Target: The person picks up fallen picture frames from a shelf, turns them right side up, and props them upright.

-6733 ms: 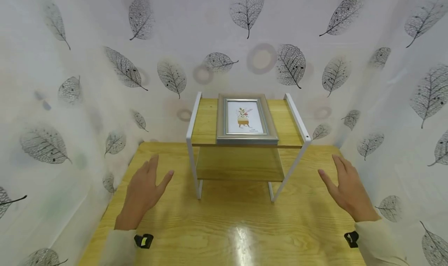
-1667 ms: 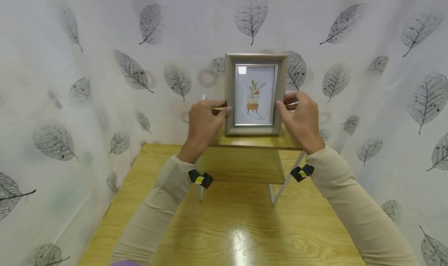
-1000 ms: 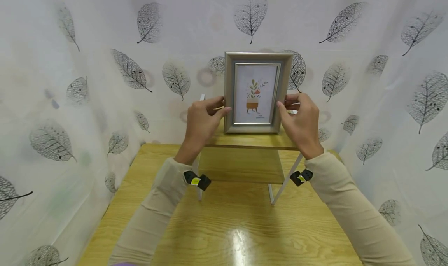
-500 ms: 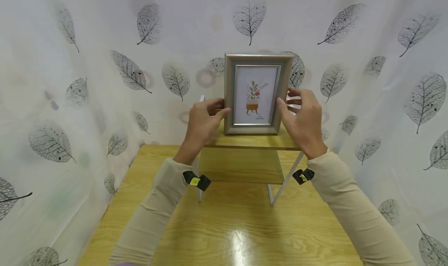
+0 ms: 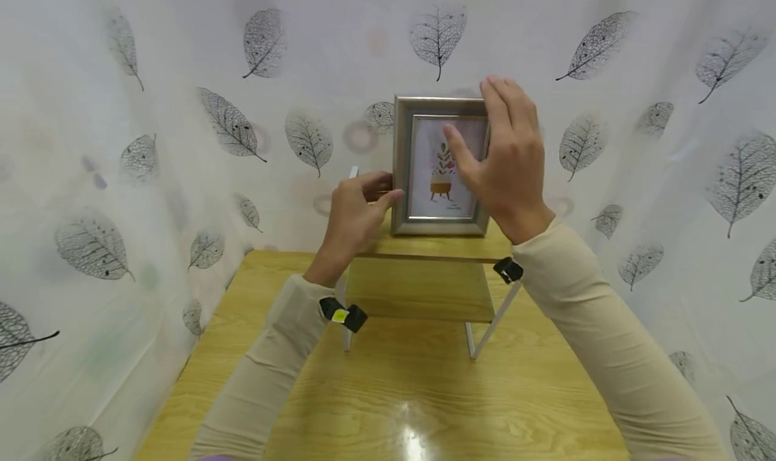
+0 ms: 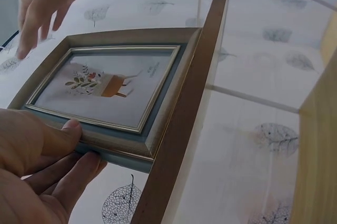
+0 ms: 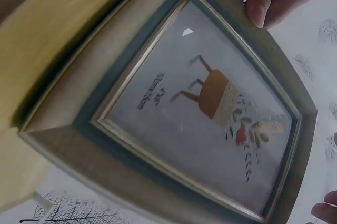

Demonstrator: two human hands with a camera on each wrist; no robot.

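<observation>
The right hand had just come away from the picture frame. Half a second earlier its thumb and fingers were at the right edge; now it was raised in front of the upper right corner, fingers straight, thumb spread wide, holding nothing. In the left wrist view it looked clear of the frame, though the angle made a light brush hard to rule out. The left hand had kept its pinch, thumb on the front of the left edge and fingers behind. Just to the right of that hand stood the frame, close to upright, its foot on the wooden top of the small shelf. So steadying it, shared by two hands before, seemed to fall to the left one and the shelf. Below both hands lay the bench.
</observation>
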